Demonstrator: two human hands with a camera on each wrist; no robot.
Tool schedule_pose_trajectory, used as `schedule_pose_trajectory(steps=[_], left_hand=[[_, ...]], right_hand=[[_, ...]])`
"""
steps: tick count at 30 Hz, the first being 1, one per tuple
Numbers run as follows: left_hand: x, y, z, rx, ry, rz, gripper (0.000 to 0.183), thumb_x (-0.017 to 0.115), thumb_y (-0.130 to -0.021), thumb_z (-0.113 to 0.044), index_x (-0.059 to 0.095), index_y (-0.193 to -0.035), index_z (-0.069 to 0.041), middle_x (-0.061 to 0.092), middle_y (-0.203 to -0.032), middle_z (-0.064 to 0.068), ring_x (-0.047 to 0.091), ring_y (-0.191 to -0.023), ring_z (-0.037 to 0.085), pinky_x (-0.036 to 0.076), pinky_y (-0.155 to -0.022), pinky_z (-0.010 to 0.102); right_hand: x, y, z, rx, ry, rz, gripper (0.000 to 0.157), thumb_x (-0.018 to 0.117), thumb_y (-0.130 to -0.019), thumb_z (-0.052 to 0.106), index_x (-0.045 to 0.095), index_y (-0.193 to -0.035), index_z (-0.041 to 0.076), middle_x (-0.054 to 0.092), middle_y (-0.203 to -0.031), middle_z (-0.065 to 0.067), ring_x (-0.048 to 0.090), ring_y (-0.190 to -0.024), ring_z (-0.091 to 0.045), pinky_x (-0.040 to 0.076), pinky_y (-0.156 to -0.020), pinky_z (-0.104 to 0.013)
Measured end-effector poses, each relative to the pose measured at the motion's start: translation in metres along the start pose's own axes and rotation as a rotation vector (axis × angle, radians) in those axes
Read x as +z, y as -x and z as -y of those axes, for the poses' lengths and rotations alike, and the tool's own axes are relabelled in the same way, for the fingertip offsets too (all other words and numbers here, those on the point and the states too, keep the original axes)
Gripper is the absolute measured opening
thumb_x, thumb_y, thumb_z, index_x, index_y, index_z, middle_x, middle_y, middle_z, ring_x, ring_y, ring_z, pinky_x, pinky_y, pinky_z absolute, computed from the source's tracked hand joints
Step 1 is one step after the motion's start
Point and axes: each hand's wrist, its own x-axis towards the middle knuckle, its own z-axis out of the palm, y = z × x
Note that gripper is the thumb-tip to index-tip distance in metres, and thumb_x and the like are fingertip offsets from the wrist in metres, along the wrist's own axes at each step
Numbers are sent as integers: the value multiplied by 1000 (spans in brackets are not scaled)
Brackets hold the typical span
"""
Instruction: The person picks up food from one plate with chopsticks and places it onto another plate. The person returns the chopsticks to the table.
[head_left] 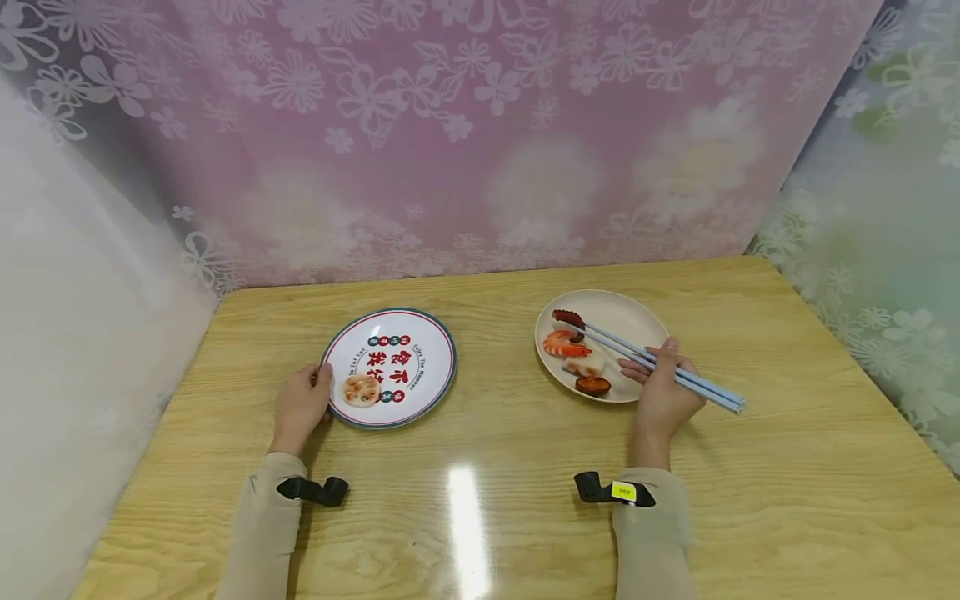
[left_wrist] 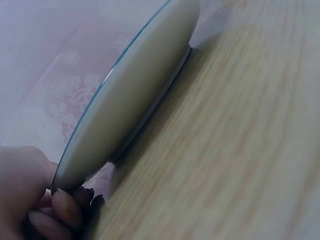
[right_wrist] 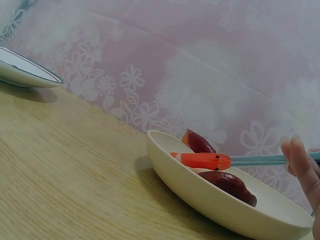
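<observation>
My left hand [head_left: 302, 408] pinches the near-left rim of a white plate [head_left: 431, 371] with a blue-green edge and red lettering. A lotus root slice [head_left: 362, 390] lies on that plate by the thumb. In my right hand [head_left: 663, 398] is a pair of light blue chopsticks [head_left: 701, 386], angled over a beige plate [head_left: 626, 312]. Their tips reach a dark red octopus tentacle piece [head_left: 568, 317] at the plate's far left. Below it lie a shrimp [right_wrist: 202, 160], a pale whitish piece [head_left: 583, 365] and a brown mushroom [right_wrist: 230, 186]. The shrimp overlaps the tips in the right wrist view.
Both plates stand on a wooden table [head_left: 487, 433], with a gap of bare wood between them. Behind the table hangs a pink flowered curtain [head_left: 450, 150]. Each forearm wears a black wrist camera [head_left: 315, 490].
</observation>
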Motion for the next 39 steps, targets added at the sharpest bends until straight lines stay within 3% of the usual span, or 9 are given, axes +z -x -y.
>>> schedule_pose_trajectory(steps=[6,11,19,26,39], left_hand=[[-3,2,2,3,6,20,40,36,-103,-31,57,-104,3,58,-69,12,53,-47,14,43,-47,28],[-4,3,2,0,-2,9,39,36,-103,-31,58,-101,2,58,-67,10,53,-46,14,43,-47,28],[-4,6,2,12,3,-6,37,38,-103,-28,58,-99,2,58,-67,11,53,-45,13,44,-46,27],[-2,4,1,11,4,-7,37,38,-103,-29,58,-97,1,57,-65,9,53,-45,13,43,-46,27],[-2,2,2,18,19,-10,38,38,-103,-30,59,-99,1,59,-69,11,53,-45,13,44,-48,28]], right_hand=[[1,2,-1,14,-17,-44,39,63,-94,26,63,-87,-13,67,-68,-15,68,-53,-20,53,-49,-28],[1,2,-2,19,-51,-62,44,62,-95,23,59,-92,-21,67,-66,-15,68,-53,-21,53,-50,-29],[0,1,-1,39,-137,-112,41,62,-95,18,58,-90,-22,65,-64,-16,67,-51,-22,53,-48,-29],[-2,-2,1,60,-208,-156,34,61,-95,18,60,-83,-14,65,-63,-16,67,-51,-23,53,-48,-27],[0,-2,3,77,-236,-146,35,62,-95,20,60,-84,-13,66,-65,-17,67,-52,-23,53,-49,-27]])
